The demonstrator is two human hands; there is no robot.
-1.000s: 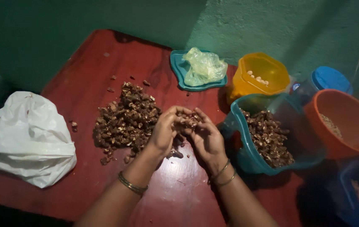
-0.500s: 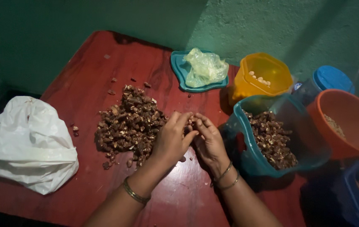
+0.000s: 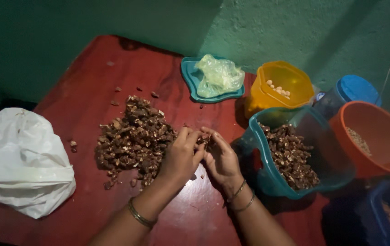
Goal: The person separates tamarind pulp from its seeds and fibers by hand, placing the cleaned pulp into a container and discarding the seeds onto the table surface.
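Observation:
A heap of small brown shell pieces lies on the red table. My left hand and my right hand meet at the heap's right edge, fingertips together pinching a small brown piece. Both wrists wear thin bangles. A clear teal-rimmed tub full of the same brown pieces stands just right of my right hand.
A white plastic bag lies at the left. Behind are a teal lid with a crumpled clear bag, a yellow container with pale kernels, a blue-lidded jar, an orange bowl and a blue tub. Green wall behind.
My hands dropped from a cupped handful above the table to the heap's edge, now pinching a single piece between the fingertips. The view shifted slightly.

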